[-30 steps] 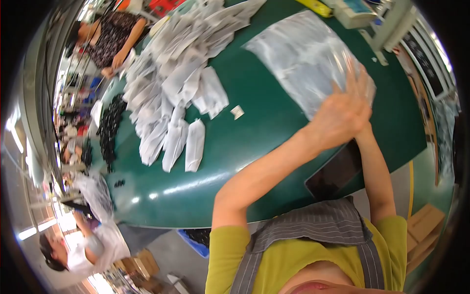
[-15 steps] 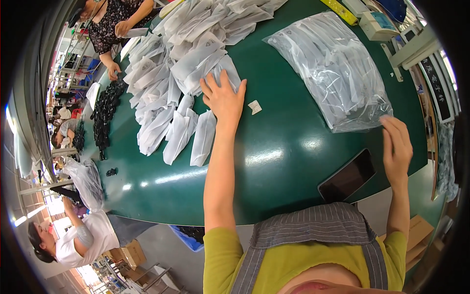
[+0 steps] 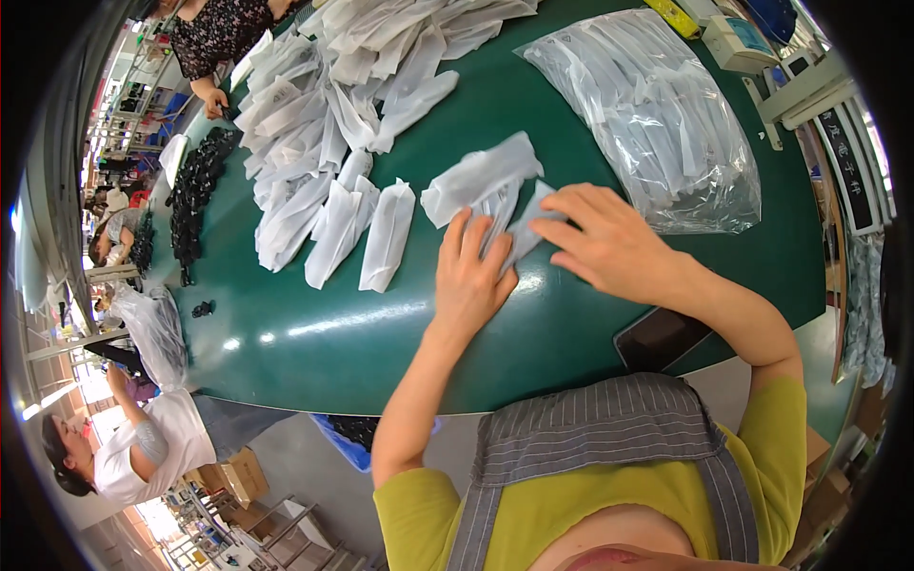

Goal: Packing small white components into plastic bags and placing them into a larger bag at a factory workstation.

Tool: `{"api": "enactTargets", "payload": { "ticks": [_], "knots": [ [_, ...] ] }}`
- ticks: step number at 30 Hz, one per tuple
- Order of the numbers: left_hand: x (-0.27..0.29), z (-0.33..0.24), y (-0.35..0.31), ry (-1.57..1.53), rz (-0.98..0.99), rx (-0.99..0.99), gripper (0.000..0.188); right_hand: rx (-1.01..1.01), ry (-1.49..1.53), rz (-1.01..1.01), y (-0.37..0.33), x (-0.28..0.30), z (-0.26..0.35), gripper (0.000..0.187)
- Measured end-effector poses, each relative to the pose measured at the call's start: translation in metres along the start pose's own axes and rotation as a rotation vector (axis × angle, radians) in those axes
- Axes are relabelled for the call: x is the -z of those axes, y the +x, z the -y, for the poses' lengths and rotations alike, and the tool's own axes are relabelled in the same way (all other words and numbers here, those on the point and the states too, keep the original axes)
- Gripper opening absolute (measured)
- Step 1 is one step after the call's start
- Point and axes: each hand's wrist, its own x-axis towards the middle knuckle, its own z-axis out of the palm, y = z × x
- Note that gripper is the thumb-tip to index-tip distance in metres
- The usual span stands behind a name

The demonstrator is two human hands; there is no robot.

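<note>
Several frosted white plastic packets [image 3: 484, 176] lie loosely together in front of me, in the middle of the green table. My left hand [image 3: 473, 281] has its fingers curled over their near ends. From the right, my right hand [image 3: 609, 238] pinches the upper edge of one tilted packet [image 3: 526, 228], slightly blurred by motion. What is inside the packets does not show clearly. Left of my hands spreads a big heap of similar packets [image 3: 295, 143], with a single packet [image 3: 388, 236] lying at its near right side.
A large clear bag [image 3: 657, 124] full of white packets lies at the far right. A dark phone [image 3: 657, 340] rests near the front edge, partly under my right forearm. Black parts [image 3: 198, 200] are piled at the left. Two co-workers [image 3: 224, 38] [image 3: 157, 443] are beside the table.
My left hand has come right and nearer from the heap, and several packets now lie by it. My right hand has moved left from the clear bag onto a packet.
</note>
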Motion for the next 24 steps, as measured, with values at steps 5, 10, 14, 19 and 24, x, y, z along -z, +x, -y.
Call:
{"api": "enactTargets", "payload": {
  "ticks": [5,10,14,19,24],
  "knots": [
    [0.035,0.004,-0.021,0.028,0.180,-0.092,0.054,-0.015,-0.109,0.217,-0.012,-0.047,0.002,0.039],
    [0.009,-0.031,-0.045,-0.120,0.125,0.077,0.056,-0.031,0.171,0.278,-0.004,-0.045,0.006,0.031],
    [0.006,-0.033,-0.052,-0.139,0.024,0.173,0.045,0.048,0.124,0.054,0.029,-0.043,-0.011,0.020],
    [0.016,-0.033,-0.035,-0.040,-0.043,0.049,0.032,0.167,-0.086,0.321,0.035,-0.054,-0.014,0.018],
    [0.012,-0.023,-0.048,-0.124,0.023,-0.002,0.032,0.112,0.202,0.314,0.035,-0.032,-0.021,0.024]
  ]
}}
